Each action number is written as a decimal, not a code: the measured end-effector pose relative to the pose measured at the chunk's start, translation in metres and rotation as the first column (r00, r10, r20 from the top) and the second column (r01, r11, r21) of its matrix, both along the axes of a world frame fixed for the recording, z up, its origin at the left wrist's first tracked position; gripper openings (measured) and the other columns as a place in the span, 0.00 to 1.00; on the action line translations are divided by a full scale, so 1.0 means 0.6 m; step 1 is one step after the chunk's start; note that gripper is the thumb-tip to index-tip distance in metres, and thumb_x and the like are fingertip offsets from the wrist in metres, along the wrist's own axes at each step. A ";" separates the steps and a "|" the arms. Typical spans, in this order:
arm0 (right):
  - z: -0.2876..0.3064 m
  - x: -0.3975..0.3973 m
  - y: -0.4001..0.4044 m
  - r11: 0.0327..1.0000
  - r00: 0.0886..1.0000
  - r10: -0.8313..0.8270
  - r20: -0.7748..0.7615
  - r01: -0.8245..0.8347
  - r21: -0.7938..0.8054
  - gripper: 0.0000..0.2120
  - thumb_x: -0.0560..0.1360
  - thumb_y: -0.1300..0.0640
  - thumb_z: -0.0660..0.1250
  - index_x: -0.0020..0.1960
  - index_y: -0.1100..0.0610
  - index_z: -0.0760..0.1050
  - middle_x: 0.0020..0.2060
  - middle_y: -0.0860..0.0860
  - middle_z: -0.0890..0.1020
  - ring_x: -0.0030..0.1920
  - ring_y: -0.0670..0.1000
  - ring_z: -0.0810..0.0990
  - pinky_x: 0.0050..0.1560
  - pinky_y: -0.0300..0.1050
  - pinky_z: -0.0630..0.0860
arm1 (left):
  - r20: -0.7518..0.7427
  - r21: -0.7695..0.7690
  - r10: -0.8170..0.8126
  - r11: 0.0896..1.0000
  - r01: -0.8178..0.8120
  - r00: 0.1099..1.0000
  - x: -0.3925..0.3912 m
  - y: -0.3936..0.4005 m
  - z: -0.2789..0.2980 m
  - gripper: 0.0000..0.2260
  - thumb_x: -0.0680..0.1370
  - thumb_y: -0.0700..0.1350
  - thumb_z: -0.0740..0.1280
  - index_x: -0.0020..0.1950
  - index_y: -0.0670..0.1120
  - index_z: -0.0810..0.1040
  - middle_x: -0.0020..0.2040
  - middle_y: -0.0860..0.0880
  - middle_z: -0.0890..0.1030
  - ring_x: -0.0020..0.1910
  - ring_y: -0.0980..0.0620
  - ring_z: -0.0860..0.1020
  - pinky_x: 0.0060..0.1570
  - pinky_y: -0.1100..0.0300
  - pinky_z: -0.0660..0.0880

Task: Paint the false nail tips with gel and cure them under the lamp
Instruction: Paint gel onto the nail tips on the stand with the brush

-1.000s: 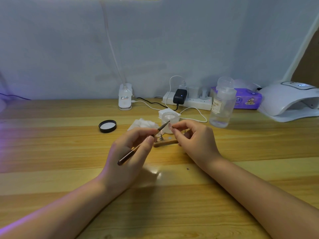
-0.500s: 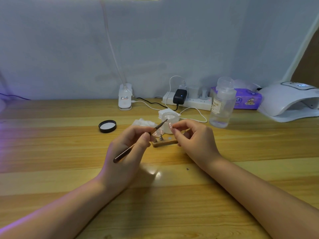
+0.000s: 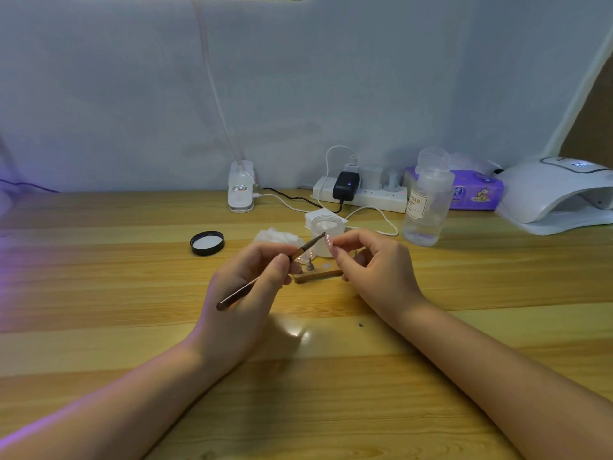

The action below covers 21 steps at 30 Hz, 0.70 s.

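From the head camera, both hands meet over the middle of the wooden bench (image 3: 99, 277). The left hand (image 3: 245, 293) has its fingers (image 3: 282, 263) curled and pinched on a slim gel brush (image 3: 265, 277), whose dark handle slants down toward the wrist while the bristle end points up and to the right. The right hand (image 3: 374, 270) faces it, thumb and forefinger pressed together on a small pale false nail tip (image 3: 329, 241), held up just above the bench. The brush tip sits right at that nail tip; whether the bristles touch it cannot be told.

Directly beneath the two sets of fingers lies a short wooden nail stand (image 3: 318, 276) with small pegs on it. Just behind it stands an open clear gel jar (image 3: 326, 232), partly hidden by the fingertips, and a crumpled white wipe (image 3: 275, 235) lies to its left. The jar's black lid (image 3: 207, 242) lies further left, well apart from the hands.

Along the back edge are a white clip lamp base (image 3: 241, 187), a white power strip (image 3: 365, 194) with a black adapter (image 3: 346, 184), a clear pump bottle (image 3: 426, 204), a purple tissue pack (image 3: 477, 192), and at far right the white curing lamp (image 3: 560, 197), well apart from the nail tip.
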State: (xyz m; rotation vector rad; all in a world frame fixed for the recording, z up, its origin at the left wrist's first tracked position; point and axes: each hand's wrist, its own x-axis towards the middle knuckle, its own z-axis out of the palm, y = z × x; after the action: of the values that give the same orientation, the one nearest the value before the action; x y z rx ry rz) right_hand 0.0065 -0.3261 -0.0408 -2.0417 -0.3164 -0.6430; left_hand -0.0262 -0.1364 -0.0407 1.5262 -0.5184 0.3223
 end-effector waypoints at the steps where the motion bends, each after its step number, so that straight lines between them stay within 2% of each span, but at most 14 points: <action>1: 0.000 0.000 0.000 1.000 1.000 0.001 0.001 -0.001 0.002 0.04 0.75 0.59 0.70 0.47 0.51 0.81 0.29 0.39 0.77 0.30 0.53 0.79 0.37 0.51 0.79 | -0.007 0.014 -0.008 1.000 0.008 1.000 0.000 0.000 0.000 0.09 0.76 0.43 0.63 0.52 0.45 0.81 0.43 0.47 0.84 0.44 0.54 0.81 0.45 0.65 0.76; 4: 0.001 0.000 -0.001 1.000 1.000 0.000 0.004 0.000 -0.002 0.06 0.75 0.60 0.70 0.46 0.49 0.80 0.29 0.39 0.77 0.30 0.52 0.79 0.38 0.51 0.79 | -0.013 0.007 -0.051 0.999 0.051 0.999 -0.001 0.003 0.000 0.09 0.75 0.40 0.63 0.50 0.42 0.82 0.43 0.42 0.83 0.43 0.54 0.81 0.45 0.64 0.76; 8: 0.000 0.000 -0.002 1.000 1.000 -0.001 0.012 0.001 -0.017 0.08 0.74 0.61 0.70 0.46 0.47 0.80 0.29 0.39 0.77 0.30 0.52 0.78 0.36 0.49 0.78 | 0.021 0.004 -0.050 0.999 0.050 0.999 -0.003 0.005 0.001 0.08 0.75 0.39 0.62 0.49 0.41 0.81 0.41 0.43 0.83 0.41 0.54 0.80 0.43 0.65 0.75; 11: -0.001 0.001 -0.002 1.000 1.000 -0.006 0.013 0.006 -0.010 0.06 0.74 0.59 0.71 0.46 0.48 0.81 0.28 0.38 0.77 0.30 0.51 0.78 0.35 0.46 0.77 | 0.023 0.010 -0.014 1.000 0.014 1.000 -0.001 0.004 0.001 0.09 0.76 0.40 0.63 0.51 0.42 0.81 0.43 0.44 0.84 0.43 0.51 0.81 0.46 0.63 0.76; 14: -0.003 0.004 -0.002 1.000 1.000 -0.010 0.008 0.010 -0.012 0.06 0.74 0.58 0.71 0.46 0.48 0.81 0.28 0.35 0.77 0.29 0.49 0.77 0.35 0.46 0.78 | 0.022 0.037 -0.010 0.999 0.009 1.000 -0.001 0.003 0.001 0.09 0.76 0.41 0.64 0.53 0.44 0.81 0.45 0.47 0.85 0.47 0.53 0.82 0.48 0.62 0.77; 17: -0.003 0.003 -0.003 0.999 1.000 -0.016 0.013 0.017 -0.032 0.07 0.74 0.59 0.71 0.47 0.47 0.81 0.28 0.37 0.77 0.29 0.46 0.76 0.35 0.47 0.78 | 0.027 0.071 -0.021 0.997 0.019 0.999 -0.003 0.006 0.002 0.08 0.75 0.41 0.67 0.51 0.44 0.83 0.44 0.46 0.85 0.45 0.53 0.82 0.48 0.63 0.76; 21: -0.003 0.003 -0.002 0.999 1.000 -0.021 0.020 0.022 -0.032 0.07 0.74 0.59 0.71 0.47 0.47 0.81 0.28 0.37 0.76 0.29 0.48 0.77 0.35 0.49 0.78 | 0.034 0.020 -0.029 0.999 0.028 0.999 -0.006 0.007 0.004 0.11 0.72 0.48 0.66 0.48 0.44 0.82 0.42 0.46 0.84 0.42 0.55 0.81 0.45 0.66 0.75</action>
State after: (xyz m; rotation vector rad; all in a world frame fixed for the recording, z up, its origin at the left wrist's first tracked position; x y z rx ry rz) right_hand 0.0083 -0.3276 -0.0428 -2.0729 -0.3180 -0.6751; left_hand -0.0297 -0.1324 -0.0385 1.5331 -0.5713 0.3228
